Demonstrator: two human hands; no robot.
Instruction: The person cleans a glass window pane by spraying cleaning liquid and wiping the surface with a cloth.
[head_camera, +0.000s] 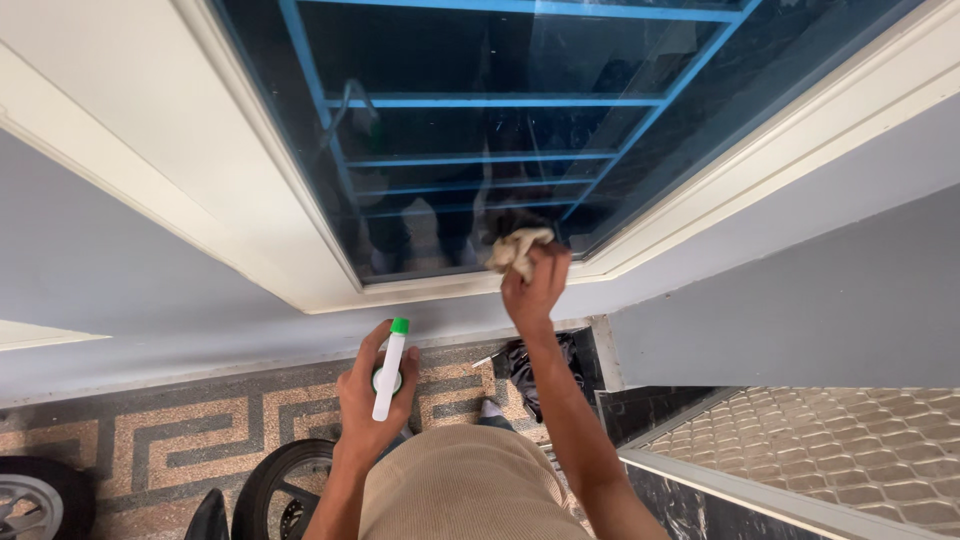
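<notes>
Beige cloth (518, 250) gripped in right hand (535, 290), one spray bottle (389, 370) clasped in left hand (368, 400).

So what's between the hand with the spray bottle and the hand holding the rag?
Head view: between the left hand gripping the spray bottle and the right hand pressing the rag to the window, only grey wall.

Along the near floor you have patterned tiling (190, 425) with a grey key motif on speckled beige. At the near left edge sits a wheel (35, 500) with a silver rim, and just right of it a second black tyre (285, 485). A dark crumpled bag (530, 370) lies on the floor by the wall corner. To your right, a grey wall (800, 300) stands above a diamond-patterned tile surface (850, 450).
</notes>
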